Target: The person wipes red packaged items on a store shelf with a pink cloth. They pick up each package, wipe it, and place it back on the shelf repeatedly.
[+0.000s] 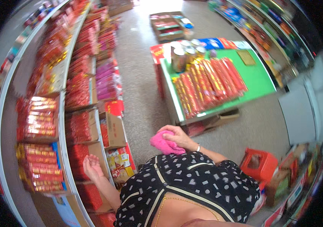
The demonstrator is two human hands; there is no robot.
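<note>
My right hand (180, 138) is closed around a bunched bright pink cloth (167, 142), held close in front of my patterned top. On the left, my left hand (92, 166) is raised with its fingers apart and nothing in it, near cardboard boxes of red packets (80, 161) on the shelf. Ahead stands a counter with a green top (256, 81), bearing a pile of red and gold wrapped packages (209, 85). Several jars with pale lids (179, 59) stand behind that pile.
Shelves (64, 93) full of red and gold packaged goods run along my left. A red plastic stool (259, 164) stands at the right near cardboard boxes. Beyond the counter, an open carton (168, 31) is on the floor. More stocked shelves (263, 31) line the far right.
</note>
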